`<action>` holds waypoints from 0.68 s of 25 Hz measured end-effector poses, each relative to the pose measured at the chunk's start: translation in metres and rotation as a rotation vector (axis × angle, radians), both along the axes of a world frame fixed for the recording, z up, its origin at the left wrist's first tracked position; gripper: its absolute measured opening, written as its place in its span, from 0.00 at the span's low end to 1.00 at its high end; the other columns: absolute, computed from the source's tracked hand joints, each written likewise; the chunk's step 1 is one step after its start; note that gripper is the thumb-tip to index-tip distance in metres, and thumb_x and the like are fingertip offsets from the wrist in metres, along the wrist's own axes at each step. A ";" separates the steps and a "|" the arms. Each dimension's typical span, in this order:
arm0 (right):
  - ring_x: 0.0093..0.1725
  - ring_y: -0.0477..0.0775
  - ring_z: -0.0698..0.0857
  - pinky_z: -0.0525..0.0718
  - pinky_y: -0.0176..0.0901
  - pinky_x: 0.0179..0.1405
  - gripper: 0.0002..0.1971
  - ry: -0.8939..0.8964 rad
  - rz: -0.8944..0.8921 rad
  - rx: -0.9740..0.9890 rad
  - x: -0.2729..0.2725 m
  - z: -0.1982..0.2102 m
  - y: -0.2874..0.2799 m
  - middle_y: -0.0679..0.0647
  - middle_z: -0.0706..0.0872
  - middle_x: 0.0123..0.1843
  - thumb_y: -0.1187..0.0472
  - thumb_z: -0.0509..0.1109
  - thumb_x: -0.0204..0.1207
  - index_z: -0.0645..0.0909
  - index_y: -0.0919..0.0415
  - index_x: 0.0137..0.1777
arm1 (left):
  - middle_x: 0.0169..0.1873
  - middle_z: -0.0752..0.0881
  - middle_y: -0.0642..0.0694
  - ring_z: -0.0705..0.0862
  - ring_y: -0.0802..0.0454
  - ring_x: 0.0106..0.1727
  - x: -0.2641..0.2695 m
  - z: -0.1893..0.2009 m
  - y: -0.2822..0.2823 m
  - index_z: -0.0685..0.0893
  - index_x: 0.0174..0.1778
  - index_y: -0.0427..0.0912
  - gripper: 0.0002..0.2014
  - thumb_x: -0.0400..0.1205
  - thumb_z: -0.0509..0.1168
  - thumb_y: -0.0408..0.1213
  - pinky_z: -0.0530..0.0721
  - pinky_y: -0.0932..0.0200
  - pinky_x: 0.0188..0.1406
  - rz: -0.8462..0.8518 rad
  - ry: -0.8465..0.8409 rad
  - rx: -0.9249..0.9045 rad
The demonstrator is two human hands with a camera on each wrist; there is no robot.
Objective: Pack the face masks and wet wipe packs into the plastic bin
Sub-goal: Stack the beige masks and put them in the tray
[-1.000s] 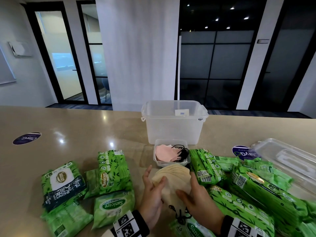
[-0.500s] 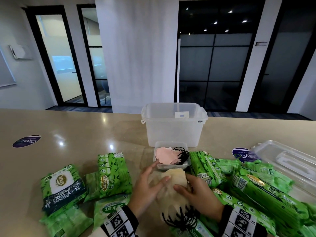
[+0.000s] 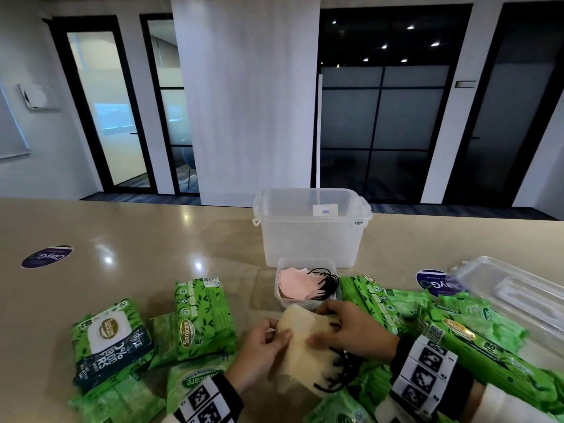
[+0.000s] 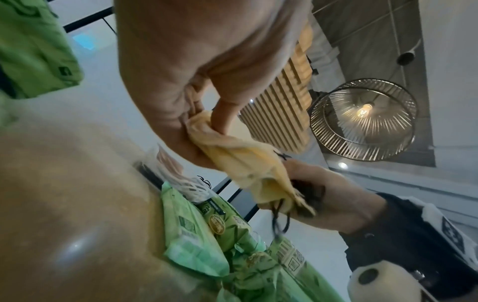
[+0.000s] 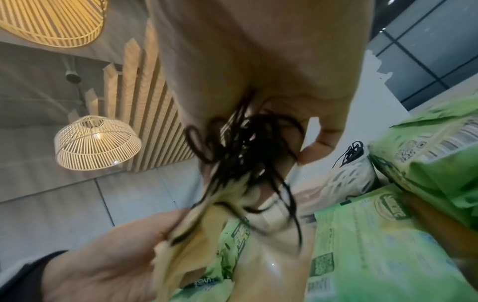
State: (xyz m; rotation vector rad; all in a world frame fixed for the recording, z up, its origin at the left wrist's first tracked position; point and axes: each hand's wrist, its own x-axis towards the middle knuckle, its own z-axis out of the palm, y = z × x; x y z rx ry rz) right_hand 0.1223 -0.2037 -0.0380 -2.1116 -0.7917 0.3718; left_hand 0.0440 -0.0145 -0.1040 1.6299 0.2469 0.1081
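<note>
Counter (image 3: pixel 137 239): plastic bin (image 3: pixel 311 236) far, centre.
Left hand (image 3: pixel 262 346): pinches beige face masks (image 3: pixel 305 340).
Right hand (image 3: pixel 357 331): grips same stack.

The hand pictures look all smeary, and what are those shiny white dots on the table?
Right wrist view: motion blur smears the black ear loops and the cream masks. Left wrist view: the left hand is sharper, the wipe packs soft. Head view: the dots are lamp glare on the glossy table, and the wide lens bends the edges.
</note>
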 end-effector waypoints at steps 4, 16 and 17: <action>0.45 0.46 0.90 0.88 0.50 0.55 0.14 0.149 -0.028 0.104 0.014 -0.004 -0.002 0.47 0.92 0.43 0.62 0.84 0.61 0.86 0.53 0.46 | 0.42 0.89 0.42 0.86 0.47 0.40 -0.003 0.003 0.001 0.79 0.54 0.39 0.05 0.85 0.63 0.35 0.83 0.56 0.35 0.158 0.031 -0.131; 0.53 0.54 0.89 0.87 0.52 0.58 0.24 0.313 -0.084 0.196 0.043 -0.011 0.007 0.53 0.91 0.52 0.67 0.84 0.61 0.82 0.55 0.56 | 0.59 0.85 0.39 0.85 0.39 0.59 0.040 0.002 0.000 0.72 0.66 0.41 0.20 0.81 0.69 0.33 0.83 0.35 0.61 0.081 0.118 -0.138; 0.53 0.55 0.89 0.87 0.53 0.57 0.24 0.297 -0.094 0.188 0.045 -0.009 0.006 0.54 0.91 0.52 0.68 0.84 0.60 0.82 0.55 0.56 | 0.59 0.84 0.41 0.85 0.40 0.59 0.041 0.006 0.003 0.71 0.67 0.44 0.22 0.79 0.71 0.31 0.83 0.36 0.60 0.092 0.089 -0.113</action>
